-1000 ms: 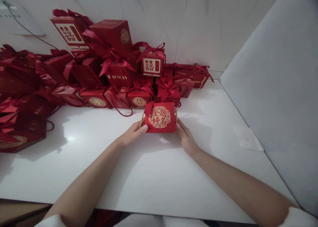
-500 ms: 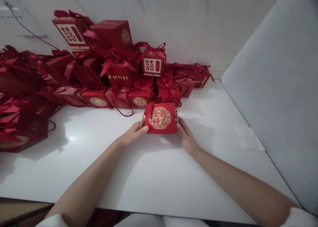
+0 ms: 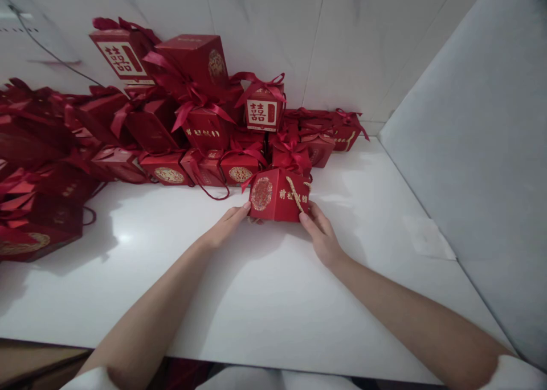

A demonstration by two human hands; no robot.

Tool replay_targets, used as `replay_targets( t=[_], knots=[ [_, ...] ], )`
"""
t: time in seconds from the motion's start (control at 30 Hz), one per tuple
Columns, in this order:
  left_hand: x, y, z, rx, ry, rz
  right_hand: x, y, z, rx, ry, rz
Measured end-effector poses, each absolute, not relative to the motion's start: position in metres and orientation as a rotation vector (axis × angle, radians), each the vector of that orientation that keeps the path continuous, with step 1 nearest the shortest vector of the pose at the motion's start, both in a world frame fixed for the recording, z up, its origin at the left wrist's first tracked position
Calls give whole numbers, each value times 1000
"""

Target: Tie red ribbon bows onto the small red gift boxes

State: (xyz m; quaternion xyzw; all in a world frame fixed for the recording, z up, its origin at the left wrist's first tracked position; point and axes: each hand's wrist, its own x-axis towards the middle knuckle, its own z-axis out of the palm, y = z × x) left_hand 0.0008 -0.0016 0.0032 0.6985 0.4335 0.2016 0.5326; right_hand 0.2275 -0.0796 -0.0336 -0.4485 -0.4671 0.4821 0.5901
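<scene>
Between my hands is a small red gift box [image 3: 273, 205] with gold lettering, a round gold emblem and a twisted gold cord handle [image 3: 294, 193]. One corner edge of the box faces me. My left hand [image 3: 231, 222] grips its left side, thumb and fingers at the lower left edge. On the right side my right hand [image 3: 319, 230] holds the box, with the thumb by the cord's lower end. The undersides of the fingers behind the box are hidden. Just behind it stands another red gift box with a ribbon bow [image 3: 293, 157].
Several red gift boxes with ribbons [image 3: 199, 125] are stacked along the tiled wall [image 3: 363, 42]. More boxes [image 3: 43, 219] crowd the left end of the white table [image 3: 256, 304]. A pale panel [image 3: 482, 151] borders the table on the right.
The held box has turned between my hands: its emblem face has swung to the left, and a side with gold lettering and the cord now shows. Both hands stay nearly in place.
</scene>
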Motion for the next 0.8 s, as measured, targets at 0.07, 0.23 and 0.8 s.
replay_targets(
  t=[0.07, 0.23, 0.8],
  knots=[
    [1, -2, 4, 1614, 1040, 465, 228, -79, -34, -1030, -1092, 1112],
    [1, -4, 5, 1535, 1046, 449, 228, -78, -35, -1016, -1102, 1101],
    [1, -3, 1, 1547, 1047, 480, 229, -78, -36, -1056, -1121, 1091]
  ],
)
